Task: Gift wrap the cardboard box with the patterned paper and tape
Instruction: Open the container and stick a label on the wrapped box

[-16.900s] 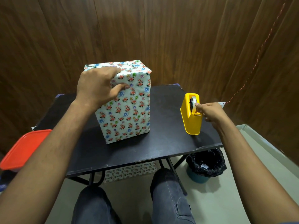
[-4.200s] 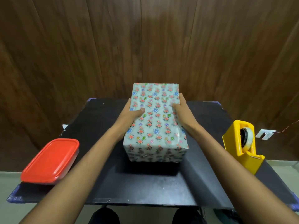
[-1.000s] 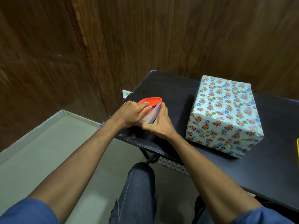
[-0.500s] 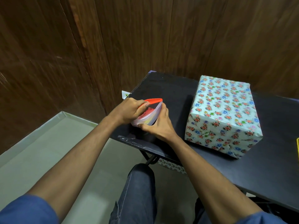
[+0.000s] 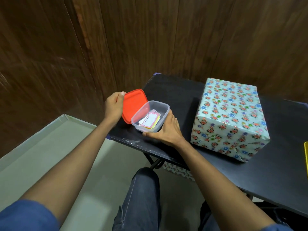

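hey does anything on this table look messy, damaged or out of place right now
The wrapped box has small flaws: at its near bottom corner the paper puckers with a little torn-looking flap, and the near face shows crooked fold creases. The clear container sits near the table edge, steadied by the right hand. Nothing is spilled.

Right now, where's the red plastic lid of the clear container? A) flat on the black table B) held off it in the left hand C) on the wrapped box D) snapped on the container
B: the left hand grips the red plastic lid tilted beside the open clear container, which the right hand holds.
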